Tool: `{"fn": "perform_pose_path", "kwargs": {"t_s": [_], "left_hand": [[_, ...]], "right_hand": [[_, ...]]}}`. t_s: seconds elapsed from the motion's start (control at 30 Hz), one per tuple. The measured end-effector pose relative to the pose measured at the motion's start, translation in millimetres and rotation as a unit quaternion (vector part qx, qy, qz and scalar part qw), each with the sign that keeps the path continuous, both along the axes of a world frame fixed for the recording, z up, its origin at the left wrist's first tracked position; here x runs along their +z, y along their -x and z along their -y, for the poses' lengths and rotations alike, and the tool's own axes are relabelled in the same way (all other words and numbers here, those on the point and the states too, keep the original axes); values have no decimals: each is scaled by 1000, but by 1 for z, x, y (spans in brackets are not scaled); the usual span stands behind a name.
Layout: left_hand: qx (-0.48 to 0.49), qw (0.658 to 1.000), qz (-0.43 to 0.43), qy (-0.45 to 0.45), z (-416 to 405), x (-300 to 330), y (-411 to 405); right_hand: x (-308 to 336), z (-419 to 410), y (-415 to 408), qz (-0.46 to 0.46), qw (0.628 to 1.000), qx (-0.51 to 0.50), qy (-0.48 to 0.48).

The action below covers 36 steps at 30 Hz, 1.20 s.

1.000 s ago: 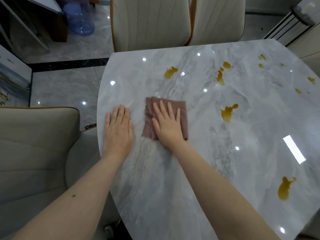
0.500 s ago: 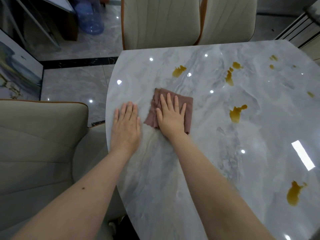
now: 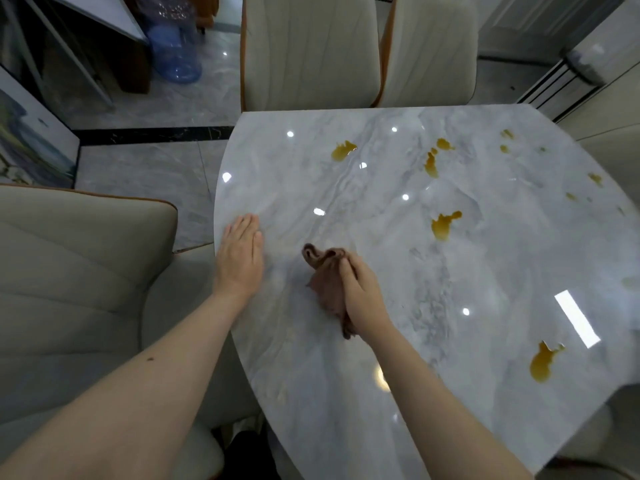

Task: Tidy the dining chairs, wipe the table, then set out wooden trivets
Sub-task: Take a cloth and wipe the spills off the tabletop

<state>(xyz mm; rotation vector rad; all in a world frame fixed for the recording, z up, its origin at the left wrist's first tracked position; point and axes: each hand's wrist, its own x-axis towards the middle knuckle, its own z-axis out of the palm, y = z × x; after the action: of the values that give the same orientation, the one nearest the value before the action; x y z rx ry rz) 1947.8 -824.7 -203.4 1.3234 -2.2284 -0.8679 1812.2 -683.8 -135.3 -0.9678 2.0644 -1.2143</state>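
Note:
A glossy grey marble table (image 3: 398,393) fills the right of the view. My left hand (image 3: 240,256) lies flat on it near its left edge. My right hand (image 3: 362,294) grips a bunched brown cloth (image 3: 325,282) on the tabletop, its fingers curled into the folds. Several amber spills mark the table: one at the far middle (image 3: 343,150), one to the right of the cloth (image 3: 444,225), one near the right front (image 3: 543,362), and smaller ones at the far right (image 3: 433,161). No trivets are in view.
A cream chair (image 3: 79,282) stands at the table's left side and two more cream chairs (image 3: 311,53) at its far end. A blue water jug (image 3: 175,50) sits on the tiled floor at the back left, and a framed picture (image 3: 27,143) leans at far left.
My right hand went from pressing flat on the spread cloth to gripping it, and the cloth is now bunched up and nearer to me. My left hand stays flat near the edge.

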Motion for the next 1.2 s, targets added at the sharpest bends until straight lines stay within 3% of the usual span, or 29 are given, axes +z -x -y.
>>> {"fn": "perform_pose_path", "kwargs": {"t_s": [0.07, 0.1, 0.23, 0.37, 0.63, 0.87, 0.97, 1.1, 1.2], "left_hand": [[-6, 1000, 7, 9, -8, 0, -9], [-13, 1000, 16, 16, -11, 0, -12], [-29, 997, 46, 51, -25, -3, -20], [-39, 994, 64, 78, -30, -7, -22], [-25, 993, 76, 84, -28, -14, -19], [-17, 993, 73, 90, -27, -15, -18], [-15, 995, 57, 84, -26, -13, -19], [-5, 997, 20, 78, -26, -8, -20], [2, 998, 9, 67, -28, -7, -20]], "right_hand": [[14, -1, 4, 74, 997, -19, 25], [17, -3, 5, 53, 998, -9, 24], [-23, -26, 8, -218, 974, 54, -38], [-57, -45, -10, -322, 926, 142, -136], [-63, 43, 45, -334, 923, 71, -178], [-65, 141, 43, -343, 918, 116, -163], [-67, 123, 9, -337, 915, 183, -123], [-64, 29, -26, -333, 902, 256, -96], [-66, -29, -4, -348, 892, 276, -90]]}}
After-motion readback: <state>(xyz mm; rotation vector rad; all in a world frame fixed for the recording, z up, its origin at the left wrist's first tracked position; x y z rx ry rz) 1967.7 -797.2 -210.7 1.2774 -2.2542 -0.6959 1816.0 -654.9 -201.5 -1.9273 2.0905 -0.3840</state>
